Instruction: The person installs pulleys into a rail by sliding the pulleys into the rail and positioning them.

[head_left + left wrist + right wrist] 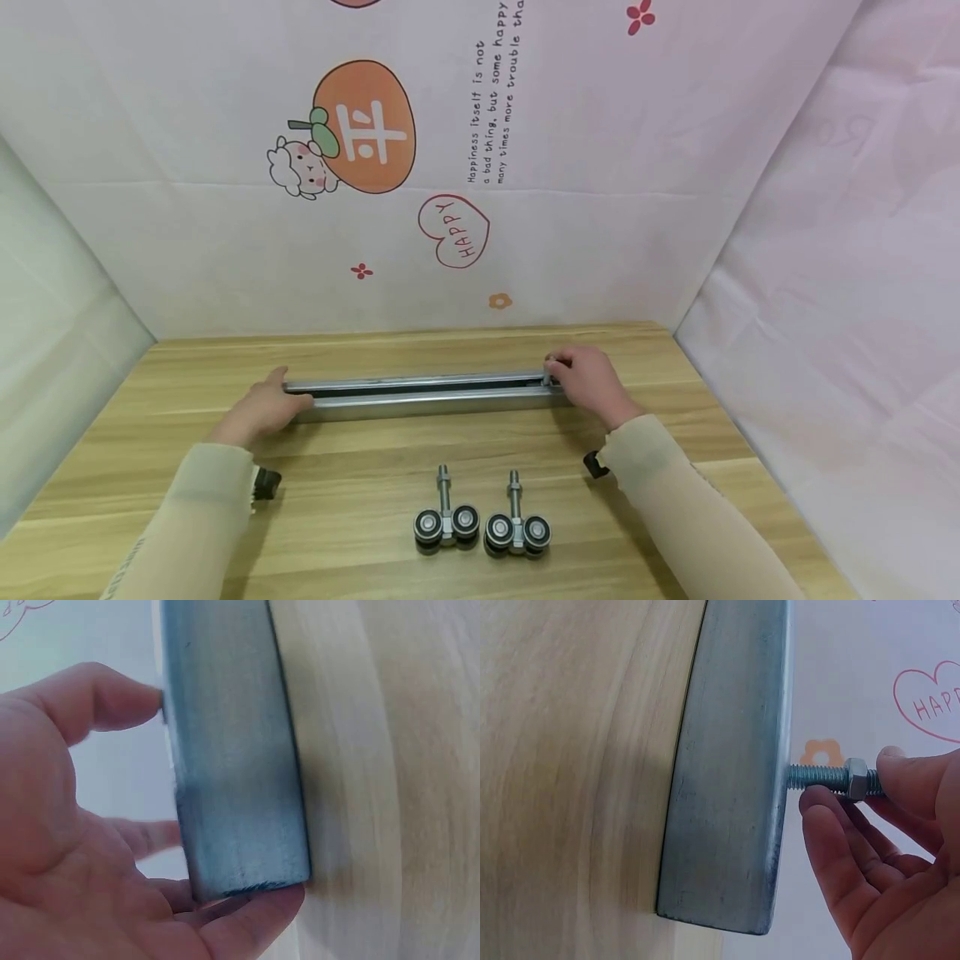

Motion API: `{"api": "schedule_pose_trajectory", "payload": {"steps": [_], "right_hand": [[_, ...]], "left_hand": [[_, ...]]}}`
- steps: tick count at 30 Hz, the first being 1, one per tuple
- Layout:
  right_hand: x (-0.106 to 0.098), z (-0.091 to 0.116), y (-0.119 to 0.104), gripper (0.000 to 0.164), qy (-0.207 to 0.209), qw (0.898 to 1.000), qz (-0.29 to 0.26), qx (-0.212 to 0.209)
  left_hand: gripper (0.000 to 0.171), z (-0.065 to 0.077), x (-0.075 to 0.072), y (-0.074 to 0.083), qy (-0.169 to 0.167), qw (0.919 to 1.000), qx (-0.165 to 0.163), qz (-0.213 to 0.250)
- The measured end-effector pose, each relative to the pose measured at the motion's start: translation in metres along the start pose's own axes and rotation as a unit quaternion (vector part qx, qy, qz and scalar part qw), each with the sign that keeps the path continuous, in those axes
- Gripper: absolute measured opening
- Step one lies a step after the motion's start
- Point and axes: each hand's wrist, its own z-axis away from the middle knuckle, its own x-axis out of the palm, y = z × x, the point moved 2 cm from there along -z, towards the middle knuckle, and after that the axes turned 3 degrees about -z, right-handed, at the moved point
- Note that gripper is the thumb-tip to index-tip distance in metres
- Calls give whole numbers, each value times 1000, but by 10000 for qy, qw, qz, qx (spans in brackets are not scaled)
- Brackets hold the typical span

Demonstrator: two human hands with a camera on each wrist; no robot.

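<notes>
The metal rail [435, 405] lies slot-up on the wooden tabletop [345, 475], parallel to its back edge and apart from the printed cloth [555, 267]; wood stretches from its front side to two wheeled trolleys, a left trolley [447, 525] and a right trolley [517, 533]. The left hand [261, 410] grips the rail's left end; the right hand [592, 383] pinches one bolt [819, 778], one nut visible, rising near the other end

1. The table [345, 483] has a light wood-grain top.
2. A metal rail [435, 405] lies left to right across its far part, slot [420, 388] up.
3. Nearer, a left roller [447, 527] and a right roller [517, 535] lie side by side, bolts [444, 493] pointing far.
</notes>
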Motion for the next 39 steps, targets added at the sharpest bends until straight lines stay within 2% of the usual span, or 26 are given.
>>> {"api": "schedule_pose_trajectory", "payload": {"steps": [6, 11, 19, 30, 39], "right_hand": [[3, -2, -6, 26, -87, 10000, -11, 0], [9, -4, -12, 23, -142, 9996, 229, -27], [14, -6, -21, 20, -170, 9994, 299, -43], [24, -10, -39, 13, -194, 9993, 267, -164], [37, -14, -52, 14, -297, 9992, 198, -158]], "left_hand": [[92, 6, -3, -4, -2, 9999, -57, 137], [94, 8, -3, -7, 89, 9998, -18, 203], [84, 9, -2, -8, 219, 9995, 176, 136], [75, 6, -3, -9, 401, 9988, 262, 113], [77, 6, -3, -8, 307, 9990, 240, 200]]}}
